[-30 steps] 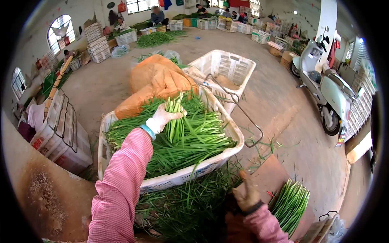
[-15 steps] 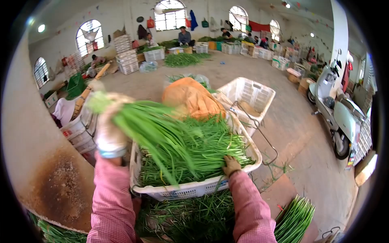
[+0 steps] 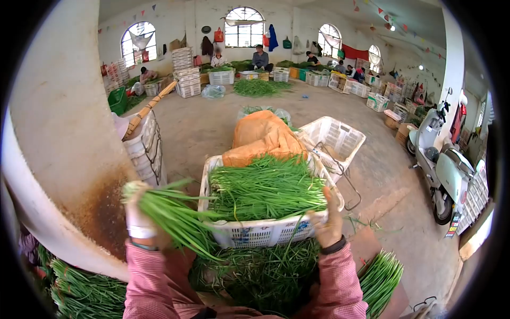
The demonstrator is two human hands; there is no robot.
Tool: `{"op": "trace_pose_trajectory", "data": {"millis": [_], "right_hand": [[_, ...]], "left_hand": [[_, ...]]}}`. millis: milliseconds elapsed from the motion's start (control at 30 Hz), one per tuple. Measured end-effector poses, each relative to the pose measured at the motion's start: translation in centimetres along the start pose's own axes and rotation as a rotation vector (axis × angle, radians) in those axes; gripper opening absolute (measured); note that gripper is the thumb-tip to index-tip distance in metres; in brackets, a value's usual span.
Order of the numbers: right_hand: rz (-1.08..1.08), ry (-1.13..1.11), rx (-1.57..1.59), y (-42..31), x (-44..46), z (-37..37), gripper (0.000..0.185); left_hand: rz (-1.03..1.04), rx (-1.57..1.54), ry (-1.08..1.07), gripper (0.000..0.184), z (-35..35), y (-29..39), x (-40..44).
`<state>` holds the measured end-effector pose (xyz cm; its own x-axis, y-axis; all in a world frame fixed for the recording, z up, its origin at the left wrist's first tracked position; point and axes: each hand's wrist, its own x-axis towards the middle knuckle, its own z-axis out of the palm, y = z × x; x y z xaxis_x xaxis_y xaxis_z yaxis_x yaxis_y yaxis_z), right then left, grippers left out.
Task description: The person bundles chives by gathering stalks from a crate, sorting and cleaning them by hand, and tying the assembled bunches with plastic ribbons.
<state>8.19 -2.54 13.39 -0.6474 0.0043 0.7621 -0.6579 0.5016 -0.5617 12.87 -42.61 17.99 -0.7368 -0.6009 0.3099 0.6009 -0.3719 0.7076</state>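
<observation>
My left hand [image 3: 139, 210], gloved and blurred by motion, is closed round the pale ends of a bunch of long green stalks [image 3: 178, 215], left of the white crate [image 3: 263, 233]. The leaves trail rightward over the crate's left corner. More green stalks [image 3: 265, 186] fill the crate, lying mostly sideways, with an orange cloth [image 3: 265, 137] at its back. By the crate's front right corner, my right hand [image 3: 328, 220] is raised with its fingers apart and holds nothing. Loose greens [image 3: 255, 276] lie below the crate.
A bundle of stalks [image 3: 382, 282] lies at lower right, more bundles [image 3: 87, 290] at lower left. A second white crate [image 3: 334, 139] with a metal hook stands behind. A pillar [image 3: 58, 106] rises left; a scooter [image 3: 443, 165] stands right. Several people sit among crates far back.
The left hand has carried the bunch from above the crate to its left. The right hand reached onto the crate's greens, then lifted off. The view has swung left and up.
</observation>
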Motion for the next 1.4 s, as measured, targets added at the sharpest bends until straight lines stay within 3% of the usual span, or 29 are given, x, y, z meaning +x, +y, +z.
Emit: {"op": "trace_pose_trajectory", "data": {"millis": [33, 100, 133, 167, 200, 233, 267, 300, 333, 367, 400, 467, 533, 633, 667, 700, 733, 800, 867, 900, 933, 1000, 1067, 1133, 1267, 1333, 1400], "right_hand": [[-0.033, -0.1, 0.22, -3.9, 0.5, 0.9, 0.077], [-0.155, -0.418, 0.005, -9.3, -0.1, 3.1, 0.102], [-0.221, -0.477, 0.064, -9.5, -1.6, 5.8, 0.106], [-0.142, -0.558, 0.178, -9.6, -3.4, 8.5, 0.104], [-0.038, -0.59, 0.613, -10.1, -4.2, 10.4, 0.09], [0.301, -0.572, 0.886, -9.4, -5.6, 11.5, 0.075], [0.487, -0.515, 0.98, -9.1, -6.4, 11.6, 0.063], [0.67, -0.428, 1.078, -8.9, -7.1, 11.7, 0.05], [0.696, -0.321, 1.012, -8.9, -7.6, 11.3, 0.04], [0.819, -0.278, 1.155, -9.9, -7.4, 10.4, 0.036], [0.906, -0.237, 1.392, -10.8, -7.5, 9.9, 0.035], [1.034, -0.135, 1.592, -10.6, -9.0, 10.9, 0.034], [1.098, -0.235, 1.459, -11.2, -9.9, 10.8, 0.041], [1.16, -0.224, 1.56, -10.2, -9.9, 10.6, 0.049], [1.076, -0.293, 1.561, -9.0, -9.6, 10.1, 0.045], [1.062, -0.13, 1.659, -9.3, -8.5, 9.7, 0.038], [1.076, -0.13, 1.589, -9.1, -7.8, 8.9, 0.031], [0.962, -0.301, 1.188, -7.3, -7.6, 8.6, 0.024], [0.85, -0.229, 1.004, -5.9, -8.5, 8.0, 0.021], [0.75, -0.011, 0.809, -5.0, -8.6, 8.2, 0.021], [0.886, 0.049, 0.838, -4.1, -8.5, 7.4, 0.022], [0.909, 0.18, 0.82, -2.4, -8.7, 6.1, 0.02], [0.81, 0.158, 0.692, -1.4, -9.4, 4.5, 0.023], [0.852, 0.029, 0.454, -0.5, -10.5, 3.2, 0.021], [0.234, -0.172, 0.056, -2.3, -12.8, 4.8, 0.051], [0.236, -0.219, 0.167, -4.4, -12.6, 5.7, 0.052], [0.057, -0.452, 0.309, -6.3, -12.0, 6.9, 0.036]], "left_hand": [[-0.025, 0.091, -0.13, 0.01, 2.2, -1.0, -1.6], [-0.106, 0.115, -0.375, 0.015, 5.2, -3.7, -4.8], [-0.254, 0.151, -0.372, 0.018, 7.0, -4.0, -6.9], [-0.407, 0.001, -0.423, 0.022, 7.9, -4.8, -8.3], [-0.437, -0.052, -0.446, 0.025, 8.8, -5.5, -9.7], [-0.422, -0.012, -0.409, 0.034, 9.2, -6.1, -10.6], [-0.479, 0.152, -0.599, 0.065, 8.8, -5.7, -10.4], [-0.426, 0.129, -0.753, 0.081, 8.0, -5.9, -10.5], [-0.374, 0.109, -0.905, 0.099, 6.9, -6.0, -10.7], [-0.487, 0.222, -0.995, 0.113, 5.7, -5.2, -11.2], [-0.452, 0.232, -1.029, 0.11, 3.1, -6.9, -11.4], [-0.75, 0.29, -1.056, 0.1, 0.4, -6.0, -14.6], [-1.174, 0.365, -0.925, 0.081, -3.2, -5.8, -17.9], [-1.177, 0.163, -0.934, 0.067, -5.3, -3.4, -19.0], [-1.249, 0.183, -0.953, 0.067, -6.3, -2.3, -18.7], [-1.29, 0.186, -0.99, 0.067, -7.6, -1.8, -18.5], [-1.328, 0.19, -1.03, 0.067, -8.8, -1.4, -18.4], [-1.324, 0.237, -1.036, 0.063, -9.9, -0.5, -18.9], [-1.368, 0.335, -0.95, 0.058, -9.7, 1.0, -19.4], [-1.382, 0.335, -0.899, 0.055, -10.2, 1.2, -19.8], [-1.387, 0.333, -0.89, 0.055, -10.8, 1.2, -20.0], [-1.411, 0.343, -0.861, 0.042, -11.8, 1.0, -20.3], [-1.402, 0.325, -0.828, 0.042, -11.9, 1.2, -20.4], [-1.392, 0.302, -0.796, 0.043, -12.1, 1.0, -20.7], [-1.364, 0.345, -0.772, 0.042, -11.6, 0.6, -20.9], [-1.314, 0.429, -0.82, 0.043, -11.5, 0.4, -21.3], [-1.318, 0.442, -0.812, 0.043, -11.0, 0.5, -21.7]]}}
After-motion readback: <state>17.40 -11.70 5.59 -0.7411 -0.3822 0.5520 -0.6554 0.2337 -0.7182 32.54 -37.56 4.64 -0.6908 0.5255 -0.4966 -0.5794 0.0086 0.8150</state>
